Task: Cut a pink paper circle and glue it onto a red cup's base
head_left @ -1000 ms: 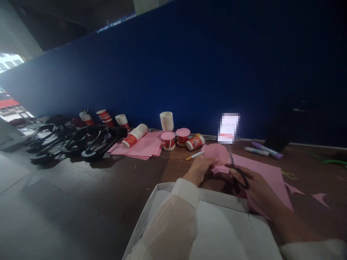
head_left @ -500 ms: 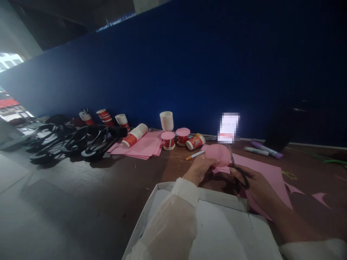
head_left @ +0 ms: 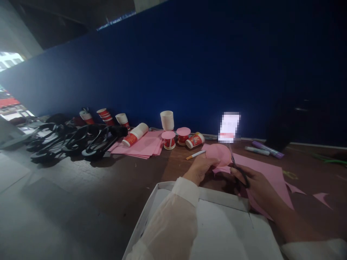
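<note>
My left hand pinches a rounded piece of pink paper by its lower left edge. In my right hand are black-handled scissors, their blades upright at the right edge of the rounded paper. Beneath and to the right of my hands lies a larger pink sheet. A white and orange stick like a cigarette rests on the table just left of the rounded paper.
Two red cups topped with pink discs stand left of my hands, near a white cup stack. Further left are pink sheets and black headsets. A lit screen, markers and an open white box surround my hands.
</note>
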Demonstrator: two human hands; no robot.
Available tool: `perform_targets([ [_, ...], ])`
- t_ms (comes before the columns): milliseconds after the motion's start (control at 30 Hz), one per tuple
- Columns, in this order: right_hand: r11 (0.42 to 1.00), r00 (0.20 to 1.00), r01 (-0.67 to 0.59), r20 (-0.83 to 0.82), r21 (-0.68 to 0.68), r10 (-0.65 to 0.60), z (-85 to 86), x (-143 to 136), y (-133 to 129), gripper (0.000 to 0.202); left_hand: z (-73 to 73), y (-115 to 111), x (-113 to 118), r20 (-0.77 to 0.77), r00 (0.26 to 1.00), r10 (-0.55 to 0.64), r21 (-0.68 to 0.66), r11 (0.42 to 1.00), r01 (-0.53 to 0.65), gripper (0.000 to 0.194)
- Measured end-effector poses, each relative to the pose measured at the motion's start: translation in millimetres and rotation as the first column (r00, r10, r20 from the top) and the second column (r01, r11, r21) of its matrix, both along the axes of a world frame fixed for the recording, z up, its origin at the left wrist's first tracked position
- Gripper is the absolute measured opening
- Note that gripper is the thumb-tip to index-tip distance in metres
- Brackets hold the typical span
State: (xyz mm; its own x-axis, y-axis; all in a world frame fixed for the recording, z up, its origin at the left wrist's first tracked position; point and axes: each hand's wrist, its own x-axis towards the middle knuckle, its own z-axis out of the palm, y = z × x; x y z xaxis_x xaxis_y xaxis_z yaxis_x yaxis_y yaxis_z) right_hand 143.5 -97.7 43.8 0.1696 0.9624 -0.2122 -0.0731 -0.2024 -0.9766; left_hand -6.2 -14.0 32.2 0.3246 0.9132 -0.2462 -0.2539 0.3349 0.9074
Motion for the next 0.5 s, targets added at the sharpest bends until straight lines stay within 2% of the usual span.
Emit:
perform_targets([
  [300, 0.999, 0.994, -0.035, -0.102, 0.030, 0.038, -18.6, 7.1, 4.1, 0.054, -0.7, 2.1, 2.0, -0.013, 1.000, 0.010, -0.012, 1.000, -0.011, 0.011],
  [500, 1.000, 0.999, 0.000, -0.045, 0.001, 0.000, -15.2, 7.2, 3.8, 0.060, 1.4, -0.3, 1.5, -0.009, 1.000, 0.010, 0.003, 1.000, -0.010, 0.008],
])
